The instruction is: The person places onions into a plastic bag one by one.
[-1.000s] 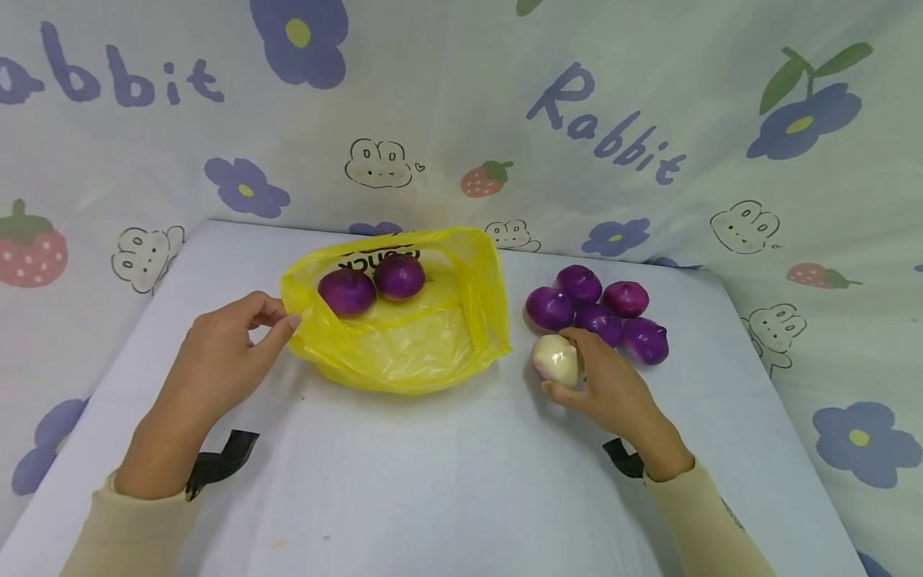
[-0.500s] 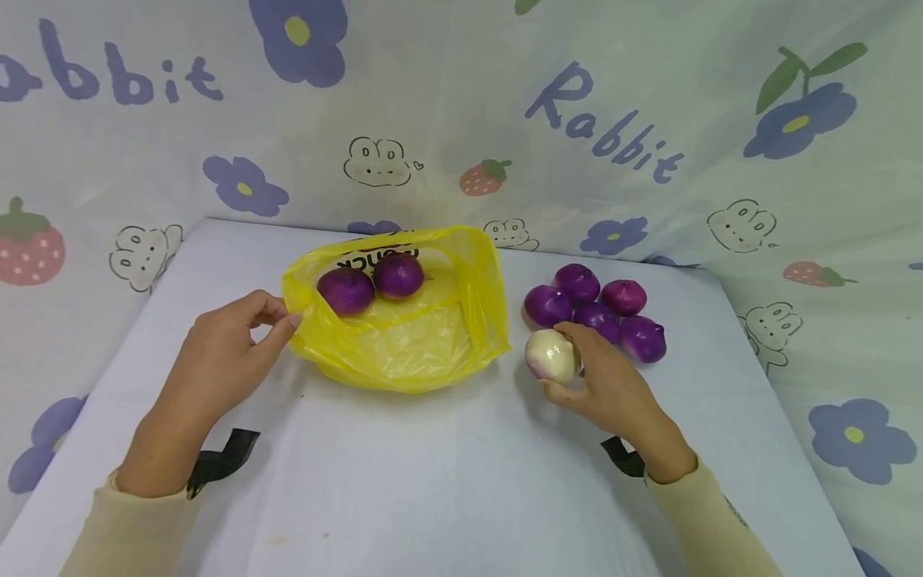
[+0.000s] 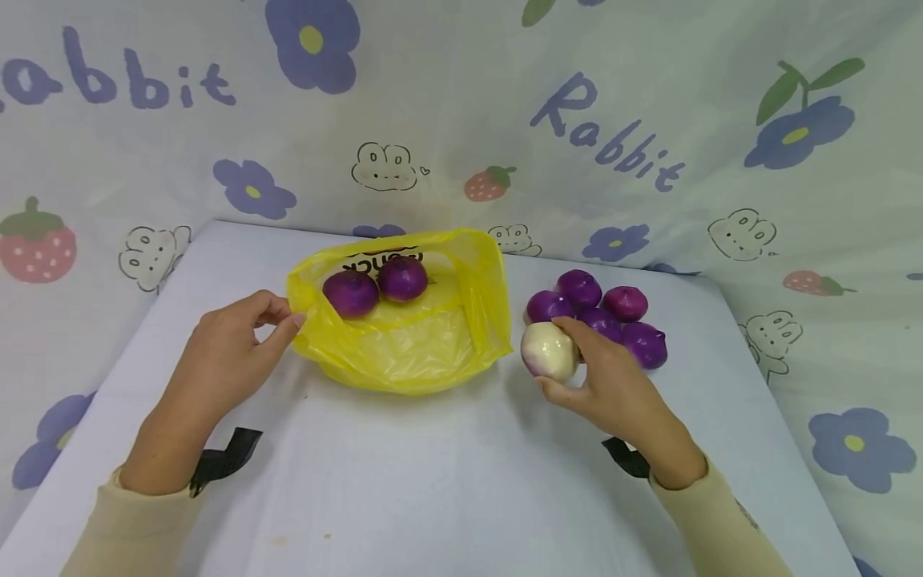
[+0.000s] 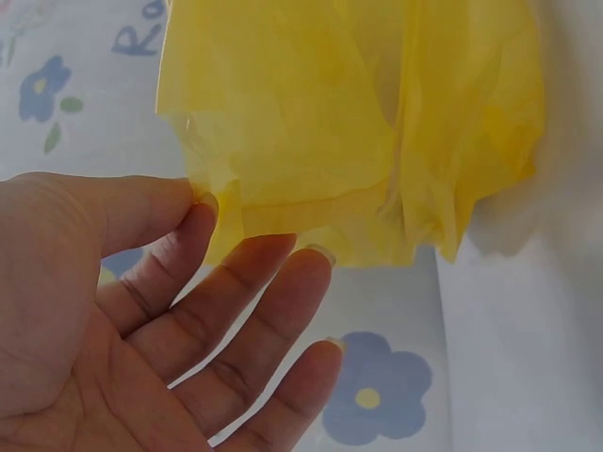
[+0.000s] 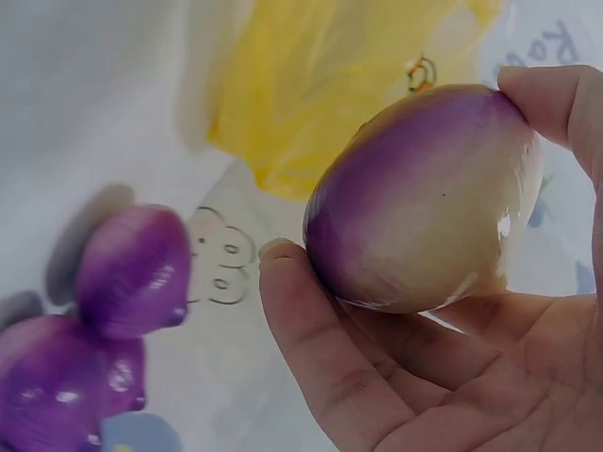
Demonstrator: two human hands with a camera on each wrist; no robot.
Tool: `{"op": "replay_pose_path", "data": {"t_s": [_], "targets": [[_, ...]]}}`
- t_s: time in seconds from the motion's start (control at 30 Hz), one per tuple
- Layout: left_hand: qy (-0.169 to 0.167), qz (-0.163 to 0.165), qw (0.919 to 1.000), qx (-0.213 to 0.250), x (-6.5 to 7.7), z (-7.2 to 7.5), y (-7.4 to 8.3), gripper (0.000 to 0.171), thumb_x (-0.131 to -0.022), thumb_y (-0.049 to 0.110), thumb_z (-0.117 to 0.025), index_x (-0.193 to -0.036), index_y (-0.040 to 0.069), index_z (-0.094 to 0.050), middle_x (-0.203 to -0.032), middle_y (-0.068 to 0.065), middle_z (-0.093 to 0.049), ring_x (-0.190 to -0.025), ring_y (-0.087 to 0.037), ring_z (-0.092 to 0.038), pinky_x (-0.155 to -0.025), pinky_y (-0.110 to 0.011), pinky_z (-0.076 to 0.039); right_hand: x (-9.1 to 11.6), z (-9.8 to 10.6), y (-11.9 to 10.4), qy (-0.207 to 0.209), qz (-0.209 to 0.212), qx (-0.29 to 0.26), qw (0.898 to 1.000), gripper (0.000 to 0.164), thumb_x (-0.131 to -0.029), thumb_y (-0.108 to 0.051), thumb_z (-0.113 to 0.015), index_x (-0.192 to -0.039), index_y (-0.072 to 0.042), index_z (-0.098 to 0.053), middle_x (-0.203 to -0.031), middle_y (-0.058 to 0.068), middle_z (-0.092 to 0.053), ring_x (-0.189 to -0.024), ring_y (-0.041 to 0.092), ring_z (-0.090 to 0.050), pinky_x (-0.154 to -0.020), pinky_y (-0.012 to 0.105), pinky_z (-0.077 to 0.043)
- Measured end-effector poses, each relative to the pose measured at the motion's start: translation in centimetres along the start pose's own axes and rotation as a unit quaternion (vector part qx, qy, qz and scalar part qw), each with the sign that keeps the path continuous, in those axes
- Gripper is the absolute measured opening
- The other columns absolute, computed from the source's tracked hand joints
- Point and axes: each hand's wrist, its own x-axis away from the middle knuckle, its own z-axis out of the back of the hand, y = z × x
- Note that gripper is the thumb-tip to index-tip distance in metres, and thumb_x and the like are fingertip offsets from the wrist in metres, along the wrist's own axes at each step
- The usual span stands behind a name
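The right hand [image 3: 613, 393] gripped a round, shiny white onion [image 3: 546, 351] with a purple side, just right of the yellow bag [image 3: 418, 353]. The left hand [image 3: 227, 349] pinched the left edge of the bag, which was thin, crinkly plastic. Two smooth purple onions [image 3: 351, 293] sat inside; five glossy onions [image 3: 645, 346] bunched up on the right.

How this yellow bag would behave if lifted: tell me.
The yellow bag looks like thin, creased plastic, so it would probably flop rather than stay stiff. With two purple onions inside, it would likely sag beneath them. Those look round and glossy, so they might roll if it tilts.
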Motion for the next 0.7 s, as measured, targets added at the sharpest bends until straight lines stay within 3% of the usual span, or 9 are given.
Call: {"op": "replay_pose_path", "data": {"t_s": [0.7], "targets": [[0.005,-0.004,1.0000,0.003,0.0,0.0,-0.2,0.031,-0.107,0.037,-0.061,-0.115,0.007,-0.065,-0.111,-0.015,-0.072,-0.104,-0.043,-0.061,-0.086,-0.060,-0.050,-1.2,2.3,-3.2,0.004,0.039,0.025,0.999,0.077,-0.084,-0.038,-0.087,-0.145,-0.008,-0.053,-0.133,0.006,-0.065,-0.109,0.020,-0.066,-0.094,0.045,-0.059]]}}
